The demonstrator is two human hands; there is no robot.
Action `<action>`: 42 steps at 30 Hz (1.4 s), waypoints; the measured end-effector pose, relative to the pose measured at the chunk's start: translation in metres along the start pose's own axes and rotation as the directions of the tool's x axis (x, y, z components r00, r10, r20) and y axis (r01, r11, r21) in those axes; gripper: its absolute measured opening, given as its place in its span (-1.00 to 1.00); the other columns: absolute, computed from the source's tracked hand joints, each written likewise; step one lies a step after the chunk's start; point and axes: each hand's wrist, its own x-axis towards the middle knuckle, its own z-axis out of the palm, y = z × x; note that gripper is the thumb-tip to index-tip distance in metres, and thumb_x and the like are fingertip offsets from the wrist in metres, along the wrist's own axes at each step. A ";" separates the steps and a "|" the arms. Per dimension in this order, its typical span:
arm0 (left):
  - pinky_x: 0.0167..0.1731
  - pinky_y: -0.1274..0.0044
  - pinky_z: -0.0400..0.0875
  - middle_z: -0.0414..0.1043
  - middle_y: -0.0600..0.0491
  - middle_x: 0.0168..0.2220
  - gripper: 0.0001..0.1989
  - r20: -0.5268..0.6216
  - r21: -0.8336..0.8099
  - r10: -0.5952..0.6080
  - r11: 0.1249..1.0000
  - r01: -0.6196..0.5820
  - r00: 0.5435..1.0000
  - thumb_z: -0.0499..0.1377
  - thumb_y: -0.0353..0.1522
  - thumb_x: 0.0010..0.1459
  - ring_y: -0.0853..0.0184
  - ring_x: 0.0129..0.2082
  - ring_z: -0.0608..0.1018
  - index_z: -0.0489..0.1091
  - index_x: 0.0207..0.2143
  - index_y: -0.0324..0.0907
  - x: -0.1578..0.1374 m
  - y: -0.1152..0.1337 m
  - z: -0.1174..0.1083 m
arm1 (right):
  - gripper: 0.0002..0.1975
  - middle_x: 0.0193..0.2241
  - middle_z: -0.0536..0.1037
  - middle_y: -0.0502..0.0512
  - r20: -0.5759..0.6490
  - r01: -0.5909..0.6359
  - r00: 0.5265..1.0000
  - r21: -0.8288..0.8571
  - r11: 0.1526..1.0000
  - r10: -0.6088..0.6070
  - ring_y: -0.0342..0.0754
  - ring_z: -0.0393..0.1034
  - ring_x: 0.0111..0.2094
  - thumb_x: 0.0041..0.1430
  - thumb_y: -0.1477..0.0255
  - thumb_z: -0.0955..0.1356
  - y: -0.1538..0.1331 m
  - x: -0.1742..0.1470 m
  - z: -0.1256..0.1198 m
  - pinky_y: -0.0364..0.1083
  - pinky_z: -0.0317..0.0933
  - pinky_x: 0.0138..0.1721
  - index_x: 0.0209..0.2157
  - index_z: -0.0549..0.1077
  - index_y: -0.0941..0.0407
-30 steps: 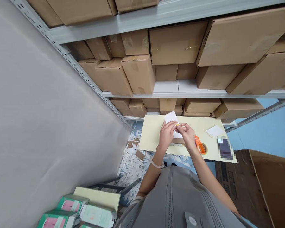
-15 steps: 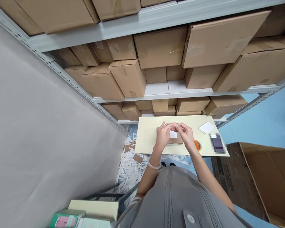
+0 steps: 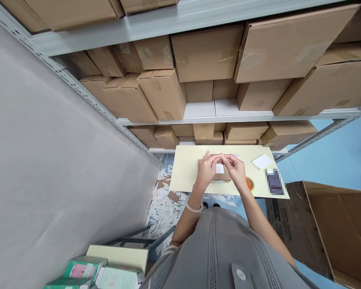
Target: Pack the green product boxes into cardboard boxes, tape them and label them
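Note:
My left hand (image 3: 207, 170) and my right hand (image 3: 235, 168) meet fingertip to fingertip above the pale yellow table (image 3: 185, 168). Both pinch at something tiny between them, too small to name; a speck of yellow shows there. Below my hands lies a flat brown cardboard box (image 3: 226, 175), partly hidden by them. On the box is a white paper (image 3: 219, 168). An orange tape roll (image 3: 250, 184) lies just beside my right wrist.
A white pad (image 3: 261, 161) and a blurred dark phone-like object (image 3: 275, 182) lie at the table's right. A large open carton (image 3: 313, 228) stands on the right. Ahead are shelves (image 3: 168, 122) of brown boxes. Paper strips (image 3: 164, 216) litter the floor; green packages (image 3: 81, 271) sit lower left.
My hands stay together at nearly the same spot, fingertips pinched slightly closer. The yellow bit between them shows less. The camera view has shifted a little.

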 end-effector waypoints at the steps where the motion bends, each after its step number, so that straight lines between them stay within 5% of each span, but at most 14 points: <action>1: 0.33 0.16 0.10 0.60 0.09 -0.10 -0.69 0.003 0.014 0.009 1.000 -0.009 1.000 -0.01 -0.40 0.35 0.35 -0.14 0.61 0.51 -0.08 -0.02 0.000 0.001 0.000 | -0.69 -0.36 0.62 0.08 0.005 0.003 1.000 -0.002 1.000 -0.003 0.05 0.52 -0.22 0.17 0.10 0.39 -0.001 0.000 0.000 0.01 0.37 -0.10 -0.29 0.56 0.05; 26: 0.36 0.15 0.04 0.58 0.10 -0.06 -0.60 0.062 0.203 0.115 0.971 -0.125 0.991 -0.07 -0.48 0.34 0.35 -0.08 0.59 0.46 0.03 0.01 -0.003 0.006 -0.007 | -0.76 -0.40 0.62 0.06 -0.022 0.020 1.000 -0.033 0.999 -0.021 0.03 0.52 -0.27 0.18 0.18 0.39 -0.007 -0.003 0.001 -0.01 0.36 -0.12 -0.35 0.55 0.06; 37: 0.26 0.22 0.29 0.63 0.14 -0.21 -0.75 -0.118 0.154 0.171 0.976 -0.152 0.978 0.04 -0.38 0.36 0.39 -0.24 0.64 0.52 -0.13 -0.02 -0.006 0.005 0.000 | -0.79 -0.43 0.60 0.04 -0.086 0.087 0.992 -0.069 0.994 -0.093 -0.03 0.51 -0.35 0.17 0.22 0.41 -0.016 -0.006 0.004 -0.04 0.36 -0.20 -0.37 0.51 0.08; 42: 0.27 0.20 0.27 0.63 0.14 -0.24 -0.75 -0.107 0.182 0.184 0.970 -0.162 0.977 0.03 -0.40 0.35 0.40 -0.27 0.64 0.52 -0.15 -0.02 -0.006 0.007 -0.003 | -0.84 -0.42 0.60 0.04 -0.056 0.082 0.995 -0.046 0.996 -0.084 -0.01 0.53 -0.31 0.18 0.27 0.40 -0.017 -0.008 0.003 -0.03 0.35 -0.17 -0.34 0.54 0.07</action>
